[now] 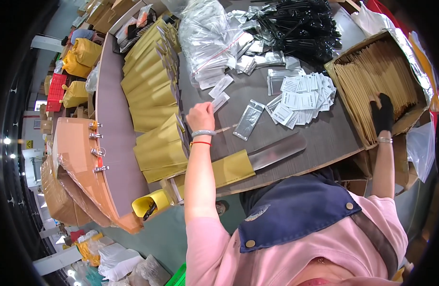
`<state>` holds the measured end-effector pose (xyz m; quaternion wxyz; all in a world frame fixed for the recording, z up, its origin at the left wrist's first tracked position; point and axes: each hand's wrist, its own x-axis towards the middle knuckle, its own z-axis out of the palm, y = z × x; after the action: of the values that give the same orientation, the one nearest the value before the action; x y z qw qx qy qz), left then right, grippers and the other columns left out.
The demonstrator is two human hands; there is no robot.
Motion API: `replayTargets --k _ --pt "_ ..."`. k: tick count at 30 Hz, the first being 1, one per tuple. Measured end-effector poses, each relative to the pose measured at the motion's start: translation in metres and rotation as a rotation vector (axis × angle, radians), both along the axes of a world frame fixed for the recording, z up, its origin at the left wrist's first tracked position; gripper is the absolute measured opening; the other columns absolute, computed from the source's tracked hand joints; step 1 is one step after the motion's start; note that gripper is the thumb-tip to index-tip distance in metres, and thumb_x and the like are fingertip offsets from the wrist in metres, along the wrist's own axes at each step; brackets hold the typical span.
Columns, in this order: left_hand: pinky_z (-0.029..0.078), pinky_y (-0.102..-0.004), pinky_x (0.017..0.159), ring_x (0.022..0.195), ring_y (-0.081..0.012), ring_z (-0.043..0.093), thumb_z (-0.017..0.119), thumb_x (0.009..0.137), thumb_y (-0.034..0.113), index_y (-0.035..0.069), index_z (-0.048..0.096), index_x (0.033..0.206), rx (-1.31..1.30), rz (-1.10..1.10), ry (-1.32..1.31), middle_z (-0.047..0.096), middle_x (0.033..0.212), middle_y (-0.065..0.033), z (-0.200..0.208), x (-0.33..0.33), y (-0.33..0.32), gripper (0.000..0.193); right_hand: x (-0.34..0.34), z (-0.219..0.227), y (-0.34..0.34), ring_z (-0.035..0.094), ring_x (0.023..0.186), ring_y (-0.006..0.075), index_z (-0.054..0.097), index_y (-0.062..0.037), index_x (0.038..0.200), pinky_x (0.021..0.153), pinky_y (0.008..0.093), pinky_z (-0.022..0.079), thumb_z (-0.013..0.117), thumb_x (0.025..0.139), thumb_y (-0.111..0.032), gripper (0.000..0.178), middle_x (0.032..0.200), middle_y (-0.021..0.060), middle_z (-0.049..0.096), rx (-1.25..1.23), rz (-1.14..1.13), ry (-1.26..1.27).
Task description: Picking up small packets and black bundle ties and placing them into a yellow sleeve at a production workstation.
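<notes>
My left hand (200, 117) is closed in a fist above the table; whatever is inside the fingers is hidden. Close beside it lie small white printed packets (221, 101). In a black glove with bare fingertips, my right hand (382, 113) touches the row of brown padded envelopes (372, 71) in an open carton (330, 71), its fingers apart. Along the near edge, a yellow-brown envelope (231, 170) is sleeved over a flat metal strip (279, 151). A clear flat packet (248, 120) rests between my hands, near a pile of white cards (300, 100).
Stacked yellow-brown envelopes (150, 81) line the table's left side. Farther back are a clear bag of packets (207, 40) and a heap of black wrapped items (300, 26). A yellow envelope with a gaping mouth (151, 204) sticks out past the near edge. Cardboard boxes (76, 167) stand at left.
</notes>
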<state>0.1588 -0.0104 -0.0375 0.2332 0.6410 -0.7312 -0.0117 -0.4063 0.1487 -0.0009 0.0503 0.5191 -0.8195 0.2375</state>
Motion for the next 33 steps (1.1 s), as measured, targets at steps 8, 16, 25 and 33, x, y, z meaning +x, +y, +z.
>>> replayTargets --k 8,16,25,33 --pt "0.046 -0.0419 0.081 0.094 -0.0342 0.057 0.074 0.074 0.028 0.007 0.062 0.096 0.247 -0.059 0.063 0.060 0.097 -0.0149 0.021 -0.085 0.067 0.032 -0.074 -0.033 0.007 0.051 0.122 0.0314 0.056 0.0009 0.125 0.105 0.0369 0.038 0.052 0.095 -0.027 0.042 0.131 0.0167 0.055 0.255 -0.139 0.078" --pt "0.050 -0.0419 0.072 0.078 -0.0309 0.062 0.080 0.068 0.023 0.006 0.058 0.094 0.400 -0.026 0.127 0.064 0.083 -0.0122 0.026 -0.084 0.062 0.038 -0.044 -0.013 -0.008 0.052 0.121 0.0324 0.055 -0.0010 0.126 0.103 0.0389 0.040 0.044 0.097 -0.029 0.042 0.130 0.0182 0.056 0.282 -0.294 0.048" --pt "0.049 -0.0379 0.076 0.083 -0.0277 0.060 0.080 0.066 0.016 0.006 0.065 0.092 0.410 -0.567 0.053 0.064 0.085 -0.0072 0.047 -0.099 0.121 0.032 0.023 0.030 -0.045 0.061 0.109 0.0309 0.060 -0.0009 0.120 0.093 0.0359 0.048 0.055 0.095 -0.019 0.031 0.117 0.0202 0.063 -0.214 -0.021 -0.156" --pt "0.045 -0.0409 0.084 0.097 -0.0334 0.053 0.081 0.067 0.024 0.004 0.060 0.108 0.205 -0.336 0.301 0.056 0.106 -0.0159 0.023 -0.166 0.083 0.050 0.082 0.035 -0.164 0.062 0.096 0.0342 0.060 -0.0147 0.117 0.082 0.0432 0.050 0.067 0.083 -0.032 0.038 0.106 0.0151 0.063 -0.049 0.234 -0.011"
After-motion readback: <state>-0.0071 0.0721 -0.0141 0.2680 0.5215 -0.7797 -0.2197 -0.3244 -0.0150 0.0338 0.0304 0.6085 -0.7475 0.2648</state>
